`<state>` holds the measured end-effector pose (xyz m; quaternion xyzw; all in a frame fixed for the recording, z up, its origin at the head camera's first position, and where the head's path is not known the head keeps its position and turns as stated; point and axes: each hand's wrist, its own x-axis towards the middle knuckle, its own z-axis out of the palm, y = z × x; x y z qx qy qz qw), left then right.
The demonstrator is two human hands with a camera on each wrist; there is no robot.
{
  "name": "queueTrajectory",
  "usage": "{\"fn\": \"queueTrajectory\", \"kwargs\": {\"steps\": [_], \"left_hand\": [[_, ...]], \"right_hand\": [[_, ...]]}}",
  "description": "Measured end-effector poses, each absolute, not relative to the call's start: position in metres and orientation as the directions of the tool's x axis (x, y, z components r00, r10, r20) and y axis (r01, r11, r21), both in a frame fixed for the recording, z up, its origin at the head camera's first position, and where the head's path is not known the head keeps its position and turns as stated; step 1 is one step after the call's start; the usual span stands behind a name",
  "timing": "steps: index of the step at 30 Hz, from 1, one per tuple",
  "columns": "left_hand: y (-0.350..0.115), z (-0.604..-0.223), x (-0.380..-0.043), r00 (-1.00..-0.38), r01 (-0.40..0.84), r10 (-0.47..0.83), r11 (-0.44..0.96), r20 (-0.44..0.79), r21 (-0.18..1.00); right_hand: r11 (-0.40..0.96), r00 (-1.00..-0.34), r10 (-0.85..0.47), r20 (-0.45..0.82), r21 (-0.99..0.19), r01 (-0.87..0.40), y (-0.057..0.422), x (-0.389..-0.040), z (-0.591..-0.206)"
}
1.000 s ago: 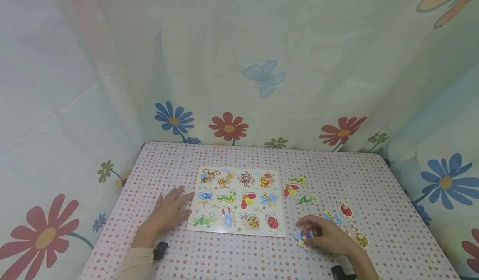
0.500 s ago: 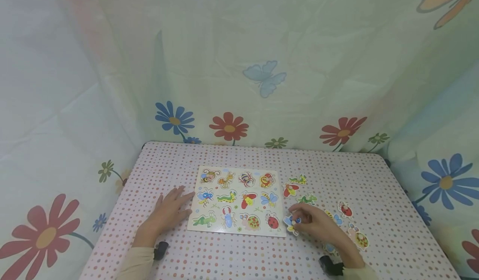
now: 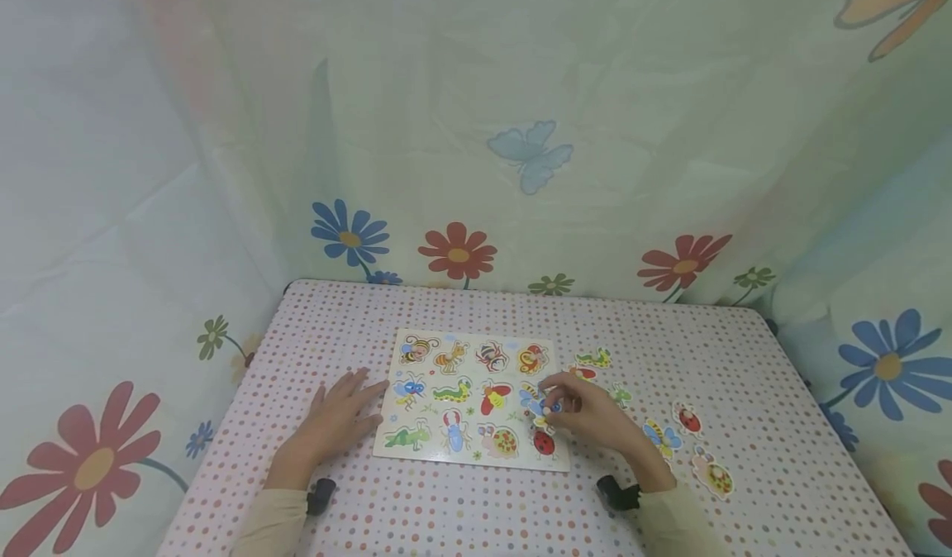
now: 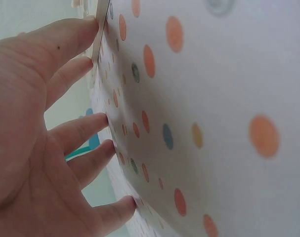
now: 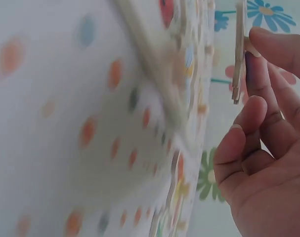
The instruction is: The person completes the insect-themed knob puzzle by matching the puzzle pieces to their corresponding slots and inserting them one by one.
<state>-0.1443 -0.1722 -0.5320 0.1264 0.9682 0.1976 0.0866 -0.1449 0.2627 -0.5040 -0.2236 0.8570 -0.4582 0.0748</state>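
The wooden puzzle board [image 3: 468,460] lies flat, with rows of insects on it. My left hand [image 3: 335,421] rests spread at its left edge; in the left wrist view the thumb and index finger [image 4: 70,79] touch the board's side, and the other fingertips meet the tablecloth. Over the board's right column, my right hand [image 3: 598,421] pinches the knob of a blue-winged insect puzzle piece [image 5: 238,54] between thumb and fingers. The right wrist view shows this piece edge-on, raised above the board. The hand partly covers the piece and the ladybug picture below it.
Right of the board lie loose pieces: a caterpillar [image 3: 593,358], a red-winged bug [image 3: 583,372], a grasshopper [image 3: 620,394] partly behind my hand, a ladybug [image 3: 688,418], a blue-winged bee [image 3: 660,437] and a yellow spotted bug [image 3: 714,473]. A flowered curtain [image 3: 416,127] hangs behind the table.
My right hand has lifted the blue-winged piece from the table and carried it left and away from me, over the board's right column. The left hand has stayed put.
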Motion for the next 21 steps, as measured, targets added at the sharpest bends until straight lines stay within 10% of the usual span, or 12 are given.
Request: {"fn": "queueTrajectory", "kwargs": {"steps": [21], "left_hand": [[-0.173, -0.535, -0.146, -0.955, 0.214, 0.279, 0.889, -0.106, 0.405]], "right_hand": [[0.422, -0.845, -0.525, 0.106, -0.83, -0.366, 0.167, -0.196, -0.505]]}}
